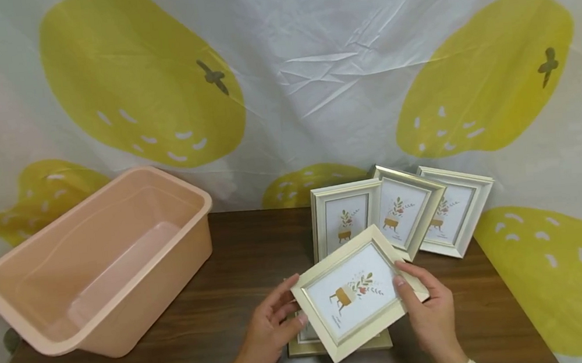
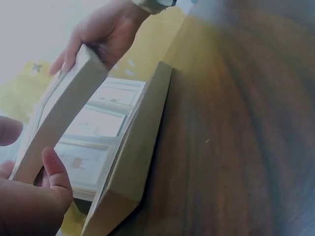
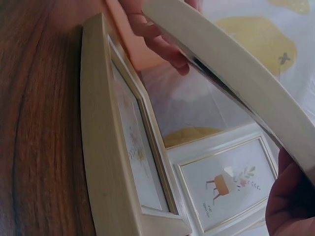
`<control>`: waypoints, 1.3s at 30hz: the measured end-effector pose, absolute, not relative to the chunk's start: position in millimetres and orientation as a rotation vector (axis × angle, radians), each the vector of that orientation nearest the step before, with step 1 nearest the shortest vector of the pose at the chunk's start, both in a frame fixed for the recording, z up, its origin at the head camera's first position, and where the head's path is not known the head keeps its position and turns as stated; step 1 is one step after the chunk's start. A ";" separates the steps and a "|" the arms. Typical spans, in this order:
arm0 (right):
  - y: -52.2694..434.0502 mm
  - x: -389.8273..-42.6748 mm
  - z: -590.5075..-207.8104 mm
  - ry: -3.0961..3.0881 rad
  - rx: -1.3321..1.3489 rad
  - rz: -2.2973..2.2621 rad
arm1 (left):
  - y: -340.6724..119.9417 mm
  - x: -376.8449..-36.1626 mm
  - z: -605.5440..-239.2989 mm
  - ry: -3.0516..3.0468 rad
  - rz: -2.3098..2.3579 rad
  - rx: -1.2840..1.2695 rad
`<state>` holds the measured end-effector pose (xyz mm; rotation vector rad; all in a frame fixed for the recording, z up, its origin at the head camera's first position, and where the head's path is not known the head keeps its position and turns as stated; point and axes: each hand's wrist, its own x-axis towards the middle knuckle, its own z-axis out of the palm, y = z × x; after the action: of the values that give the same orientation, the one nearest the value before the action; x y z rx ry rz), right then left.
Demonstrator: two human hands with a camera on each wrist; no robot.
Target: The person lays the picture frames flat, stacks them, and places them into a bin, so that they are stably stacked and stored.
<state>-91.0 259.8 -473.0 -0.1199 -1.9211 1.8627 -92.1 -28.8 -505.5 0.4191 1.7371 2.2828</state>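
Note:
A cream picture frame (image 1: 357,295) with a flower-pot print is held tilted, print side up, between both hands. My left hand (image 1: 265,330) holds its left side, thumb at the lower edge and index finger near the corner. On the right, my right hand (image 1: 429,308) pinches the frame, thumb on the front border. Beneath it, another picture frame (image 1: 341,346) is mostly hidden in the head view; the right wrist view shows its print and thick side (image 3: 103,123).
Three more picture frames stand behind, overlapping: left (image 1: 344,188), middle (image 1: 420,210) and right (image 1: 475,216). A pink plastic bin (image 1: 160,299) sits on the left of the dark wooden table (image 1: 200,330). A white curtain (image 1: 313,86) with yellow fruit shapes hangs behind.

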 end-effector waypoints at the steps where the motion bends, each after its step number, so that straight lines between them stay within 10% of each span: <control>1: 259.0 -91.1 -472.9 -1.910 -0.128 1.865 | -27.7 -91.6 -505.9 1.735 2.280 0.411; 39: 298.7 -93.8 -478.8 -2.417 0.384 1.668 | -35.5 -109.7 -500.4 1.761 2.160 0.359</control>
<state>-93.8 298.7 -478.8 0.3839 -2.4174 1.6682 -109.7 -35.5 -500.4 0.3586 1.7610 2.1595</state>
